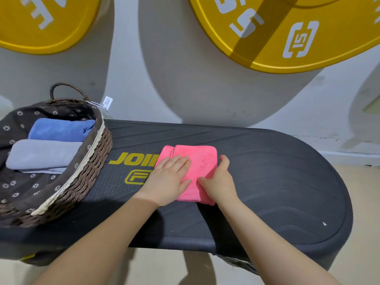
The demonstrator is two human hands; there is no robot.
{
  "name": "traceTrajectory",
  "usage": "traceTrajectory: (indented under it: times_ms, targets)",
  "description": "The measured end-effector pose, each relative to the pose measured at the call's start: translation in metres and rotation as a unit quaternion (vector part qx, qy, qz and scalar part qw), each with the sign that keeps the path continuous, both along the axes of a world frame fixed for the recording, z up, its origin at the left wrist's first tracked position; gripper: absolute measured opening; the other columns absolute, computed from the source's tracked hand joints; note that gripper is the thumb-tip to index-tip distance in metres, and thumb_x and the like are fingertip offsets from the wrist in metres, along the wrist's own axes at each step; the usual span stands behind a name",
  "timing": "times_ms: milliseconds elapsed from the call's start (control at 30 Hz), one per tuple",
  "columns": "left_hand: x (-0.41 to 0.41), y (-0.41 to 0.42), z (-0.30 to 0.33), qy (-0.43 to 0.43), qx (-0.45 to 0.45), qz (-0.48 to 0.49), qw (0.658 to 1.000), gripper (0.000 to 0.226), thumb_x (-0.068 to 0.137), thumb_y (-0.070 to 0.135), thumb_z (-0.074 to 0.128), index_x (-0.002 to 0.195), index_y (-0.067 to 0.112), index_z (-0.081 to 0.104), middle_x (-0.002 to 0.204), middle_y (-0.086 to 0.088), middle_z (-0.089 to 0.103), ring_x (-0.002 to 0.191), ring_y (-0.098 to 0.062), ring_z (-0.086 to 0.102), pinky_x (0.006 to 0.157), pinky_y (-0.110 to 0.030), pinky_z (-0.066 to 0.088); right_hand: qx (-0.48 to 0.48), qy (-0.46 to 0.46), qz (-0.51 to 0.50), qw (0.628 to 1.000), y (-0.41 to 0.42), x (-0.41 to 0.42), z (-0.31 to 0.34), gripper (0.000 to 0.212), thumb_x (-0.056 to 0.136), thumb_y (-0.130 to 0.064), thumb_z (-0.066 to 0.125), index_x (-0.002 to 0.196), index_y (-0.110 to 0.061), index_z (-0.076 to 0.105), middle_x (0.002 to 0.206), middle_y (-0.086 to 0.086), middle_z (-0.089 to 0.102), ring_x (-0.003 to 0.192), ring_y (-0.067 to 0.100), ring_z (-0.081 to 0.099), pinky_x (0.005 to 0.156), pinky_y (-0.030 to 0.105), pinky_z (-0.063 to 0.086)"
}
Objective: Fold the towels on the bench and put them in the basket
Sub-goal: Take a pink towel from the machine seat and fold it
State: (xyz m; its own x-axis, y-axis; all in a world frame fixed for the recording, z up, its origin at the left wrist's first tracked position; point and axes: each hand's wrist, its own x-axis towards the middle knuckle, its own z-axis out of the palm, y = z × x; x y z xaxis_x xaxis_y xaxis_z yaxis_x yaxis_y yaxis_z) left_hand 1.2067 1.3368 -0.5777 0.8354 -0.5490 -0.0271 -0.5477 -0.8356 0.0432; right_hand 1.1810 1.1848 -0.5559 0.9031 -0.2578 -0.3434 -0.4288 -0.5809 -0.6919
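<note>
Flattening pink towel [197, 161]: left hand [169, 179] spread, pressing flat; right hand [219, 182] pinches its right edge. Square corners before lifting to basket [90, 171].

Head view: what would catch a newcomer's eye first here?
The pink towel, folded on the black bench, with the left hand pressing flat on it and the right hand at its right edge. At left, the woven basket holds a blue towel and a grey towel.

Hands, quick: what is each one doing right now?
Left hand: open, fingers flat, pressing on the folded pink cloth towel.
Right hand: fingers curled round that towel's right edge, gripping it.
</note>
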Motion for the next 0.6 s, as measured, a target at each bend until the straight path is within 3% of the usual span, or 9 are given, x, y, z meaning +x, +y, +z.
traceTrajectory:
  times_ms: [33,100,167,233,333,500,567,600]
  targets:
    - [0.000,0.001,-0.001,0.028,0.016,-0.002,0.999,0.078,0.081,0.056,0.009,0.144,0.017,0.032,0.153,-0.004,0.030,0.141,-0.022,0.029,0.116,-0.036,0.018,0.027,0.019,-0.014,0.999,-0.003,0.002,0.002,0.074,0.080,-0.015,0.064,0.140,-0.009,0.021,0.124,0.016,0.053,0.111,0.033,0.053,0.084,0.032,0.043]
    - [0.001,-0.001,-0.001,0.081,0.028,-0.012,0.996,0.095,0.070,0.074,-0.006,0.150,0.022,0.008,0.159,0.001,0.001,0.147,-0.018,0.003,0.118,-0.033,0.001,0.060,0.045,-0.028,0.997,-0.014,0.007,0.007,0.054,0.077,-0.015,0.068,0.124,-0.006,0.042,0.116,0.012,0.058,0.098,0.027,0.055,0.075,0.029,0.041]
    - [0.001,-0.013,0.006,0.119,0.018,-0.025,0.992,0.090,0.075,0.079,0.009,0.149,0.027,0.004,0.158,0.002,-0.006,0.147,-0.017,-0.004,0.118,-0.033,0.001,0.070,0.046,-0.043,0.996,-0.032,0.011,0.013,0.034,0.074,-0.014,0.069,0.104,-0.006,0.055,0.106,0.014,0.063,0.090,0.026,0.058,0.074,0.033,0.048]
    - [0.002,-0.031,0.011,0.176,-0.014,-0.022,0.984,0.080,0.086,0.064,0.040,0.149,0.029,0.006,0.158,0.003,-0.008,0.146,-0.016,-0.007,0.120,-0.035,0.004,0.089,0.046,-0.063,0.993,-0.054,0.011,0.021,0.022,0.073,-0.008,0.068,0.093,-0.006,0.058,0.096,0.016,0.064,0.088,0.031,0.062,0.072,0.040,0.055]
    - [0.003,-0.055,0.011,0.195,-0.027,-0.014,0.980,0.087,0.083,0.054,0.056,0.149,0.027,0.006,0.158,0.003,-0.008,0.146,-0.018,-0.007,0.120,-0.039,0.008,0.136,0.057,-0.081,0.986,-0.070,0.008,0.027,0.014,0.075,0.002,0.065,0.080,-0.008,0.056,0.083,0.013,0.060,0.071,0.028,0.059,0.053,0.035,0.054]
    - [0.010,-0.051,0.007,0.199,-0.103,0.004,0.974,0.101,0.071,0.046,0.072,0.149,0.017,0.015,0.158,0.002,0.008,0.145,-0.015,0.006,0.119,-0.031,0.013,-0.053,-0.035,0.054,0.996,-0.039,0.006,0.038,0.027,0.077,-0.012,0.056,0.103,-0.011,0.056,0.106,0.010,0.051,0.093,0.034,0.058,0.077,0.035,0.046]
    - [0.010,-0.044,0.007,0.242,-0.212,-0.005,0.947,0.086,0.070,0.036,0.074,0.143,0.018,0.033,0.152,0.003,0.027,0.139,-0.010,0.022,0.113,-0.017,0.018,-0.104,-0.044,0.107,0.988,-0.021,0.003,0.044,0.033,0.079,-0.013,0.054,0.112,-0.011,0.050,0.113,0.010,0.043,0.096,0.037,0.057,0.075,0.034,0.041]
    - [0.011,-0.038,0.005,0.273,-0.278,0.017,0.921,0.068,0.074,0.026,0.072,0.136,0.020,0.044,0.143,0.004,0.039,0.129,-0.005,0.034,0.105,-0.010,0.026,-0.127,-0.046,0.121,0.983,-0.012,0.001,0.046,0.034,0.081,-0.013,0.053,0.113,-0.009,0.047,0.116,0.011,0.041,0.097,0.038,0.057,0.074,0.034,0.040]
